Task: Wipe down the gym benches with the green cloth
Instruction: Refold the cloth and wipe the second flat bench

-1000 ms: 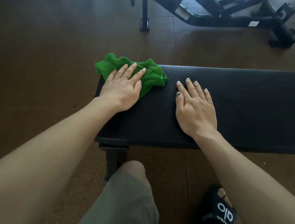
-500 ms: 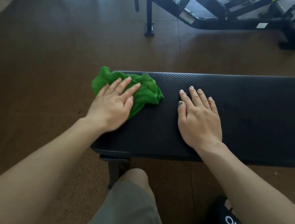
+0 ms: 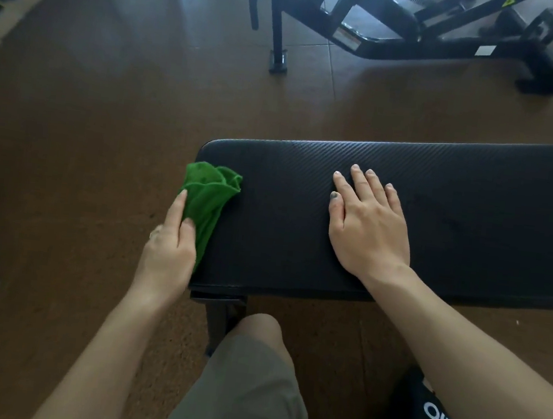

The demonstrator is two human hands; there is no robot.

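Left hand (image 3: 169, 248) pressed green cloth (image 3: 208, 198) against black bench (image 3: 476, 197) end, right hand (image 3: 366, 226) lay flat on the pad, brown floor (image 3: 89, 119) around.

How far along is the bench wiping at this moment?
Done: nothing shows as finished; the black textured bench pad looks the same all over. In hand: the left hand presses the crumpled green cloth against the pad's left end, draped over its edge, while the right hand lies flat on top, bracing. Left: the pad stretching off to the right, and the black metal-framed bench behind, untouched.
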